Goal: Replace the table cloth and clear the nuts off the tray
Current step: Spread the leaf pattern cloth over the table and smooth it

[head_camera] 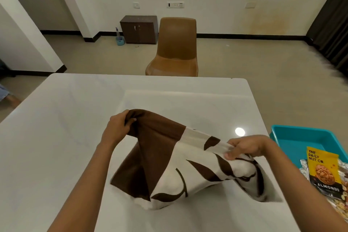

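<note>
A brown and white patterned table cloth (169,165) is bunched up above the white table (56,118), its lower part resting on the tabletop. My left hand (117,128) grips its brown upper edge. My right hand (246,147) pinches the white striped edge further right. A teal tray (301,137) sits at the table's right edge. In it stands a yellow packet of almonds (323,169), with other clear and foil nut packets (344,192) behind and below it.
A brown chair (175,49) stands at the table's far side. A dark wooden cabinet (139,29) and a small blue bucket (120,40) are by the back wall. Dark curtains (331,24) hang at the right. A person's foot (11,99) shows at far left.
</note>
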Motion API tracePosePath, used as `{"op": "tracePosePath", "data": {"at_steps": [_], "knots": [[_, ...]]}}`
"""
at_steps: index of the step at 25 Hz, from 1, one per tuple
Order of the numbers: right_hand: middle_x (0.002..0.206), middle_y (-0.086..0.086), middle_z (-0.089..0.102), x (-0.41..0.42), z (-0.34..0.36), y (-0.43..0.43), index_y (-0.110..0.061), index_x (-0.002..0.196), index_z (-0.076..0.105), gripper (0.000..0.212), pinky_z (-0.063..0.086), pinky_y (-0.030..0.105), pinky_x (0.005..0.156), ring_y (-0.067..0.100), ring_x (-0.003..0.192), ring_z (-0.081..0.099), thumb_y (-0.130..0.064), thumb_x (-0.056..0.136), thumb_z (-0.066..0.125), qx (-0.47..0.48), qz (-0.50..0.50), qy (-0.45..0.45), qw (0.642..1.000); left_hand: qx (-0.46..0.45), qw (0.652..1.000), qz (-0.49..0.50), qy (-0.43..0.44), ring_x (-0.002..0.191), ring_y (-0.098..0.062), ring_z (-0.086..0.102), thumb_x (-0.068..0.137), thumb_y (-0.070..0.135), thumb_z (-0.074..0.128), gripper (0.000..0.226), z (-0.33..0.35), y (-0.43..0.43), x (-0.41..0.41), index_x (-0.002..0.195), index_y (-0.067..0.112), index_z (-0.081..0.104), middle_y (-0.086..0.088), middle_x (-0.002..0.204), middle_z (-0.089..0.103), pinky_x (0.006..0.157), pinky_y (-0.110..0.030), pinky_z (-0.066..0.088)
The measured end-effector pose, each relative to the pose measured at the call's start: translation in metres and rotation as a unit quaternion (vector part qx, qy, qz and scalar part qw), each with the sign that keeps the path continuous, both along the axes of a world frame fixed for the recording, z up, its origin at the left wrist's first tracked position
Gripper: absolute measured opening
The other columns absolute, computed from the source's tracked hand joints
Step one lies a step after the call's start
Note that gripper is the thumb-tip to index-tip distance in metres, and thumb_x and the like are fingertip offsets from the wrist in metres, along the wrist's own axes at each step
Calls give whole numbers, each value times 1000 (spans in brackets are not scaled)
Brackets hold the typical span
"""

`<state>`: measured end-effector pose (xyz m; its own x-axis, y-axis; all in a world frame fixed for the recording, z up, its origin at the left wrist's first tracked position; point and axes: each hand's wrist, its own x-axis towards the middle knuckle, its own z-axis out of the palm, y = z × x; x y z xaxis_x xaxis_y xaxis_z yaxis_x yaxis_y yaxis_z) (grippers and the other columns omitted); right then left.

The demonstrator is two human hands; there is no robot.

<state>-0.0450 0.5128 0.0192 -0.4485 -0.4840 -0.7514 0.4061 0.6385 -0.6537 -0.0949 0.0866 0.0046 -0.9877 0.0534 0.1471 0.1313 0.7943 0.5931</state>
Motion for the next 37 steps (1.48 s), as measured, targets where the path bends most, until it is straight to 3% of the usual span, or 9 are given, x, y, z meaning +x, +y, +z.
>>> {"op": "tracePosePath", "data": {"at_steps": [4, 7, 10, 13, 16, 22, 28, 33, 37], "knots": [[106, 8, 72, -51, 49, 20, -11, 105, 69, 40, 55, 27, 76, 22, 94, 70, -42, 79, 73, 65, 35, 88, 993, -45, 998, -34, -11, 82, -17, 62, 93, 29, 60, 22, 10, -22, -2, 114, 25, 65, 9, 90, 67, 69, -27, 46], [118, 0, 64, -91, 38, 3, -19, 120, 59, 38, 47, 32, 88, 19, 105, 60, -39, 88, 64, 274, 13, 375, 885, -115, 993, 36, -14, 82, -21, 63, 92, 36, 58, 18, 6, -27, -14, 105, 25, 65, 4, 88, 70, 68, -33, 49], [129, 7, 59, -98, -6, -23, -14, 130, 52, 39, 41, 41, 100, 26, 119, 53, -18, 92, 58, 288, -99, 500, 811, -140, 976, 132, -97, 91, -28, 61, 91, 34, 59, 19, -18, -32, -20, 102, 19, 63, -5, 97, 68, 71, -36, 48], [130, 19, 53, -72, -58, -20, -5, 134, 48, 43, 38, 42, 102, 36, 123, 46, -12, 92, 55, 284, -229, 430, 826, 43, 958, 228, -166, 114, -38, 54, 83, 25, 73, 58, -57, -42, -1, 132, 7, 47, -21, 124, 58, 92, -48, 48], [129, 24, 47, -25, -108, -10, -1, 129, 44, 45, 40, 46, 97, 41, 117, 45, -24, 93, 55, 364, -380, 308, 793, 169, 881, 384, -217, 123, -46, 46, 77, 29, 80, 87, -100, -40, 35, 136, -11, 29, -32, 133, 45, 100, -53, 43], [116, 18, 57, 16, -148, -13, 1, 122, 47, 59, 50, 43, 84, 33, 102, 55, -35, 82, 71, 261, -452, 240, 819, 147, 878, 409, -200, 104, -45, 55, 89, 29, 66, 51, -144, 32, 70, 112, -13, 49, -31, 111, 56, 90, -50, 47], [131, 13, 55, -13, -112, -22, -13, 139, 42, 66, 46, 47, 98, 34, 115, 54, -22, 81, 72, 84, -450, 157, 875, 337, 838, 228, -364, 101, -26, 60, 93, 42, 57, 35, -126, 74, 48, 111, 12, 55, -8, 110, 62, 89, -38, 52], [126, 16, 58, -44, -43, -22, -7, 131, 50, 52, 46, 38, 88, 32, 107, 56, -20, 83, 67, 231, -311, 219, 895, 506, 782, 274, -239, 116, -32, 56, 100, 29, 47, 45, -105, 53, 36, 141, 11, 38, -12, 128, 55, 103, -47, 45], [107, 17, 62, -79, 24, -19, -5, 107, 56, 48, 40, 31, 63, 29, 81, 56, -37, 77, 74, 391, -261, 253, 846, 242, 903, 347, -73, 105, -41, 57, 98, 24, 50, 29, -79, 6, 22, 114, -1, 52, -22, 107, 60, 82, -35, 43]]}}
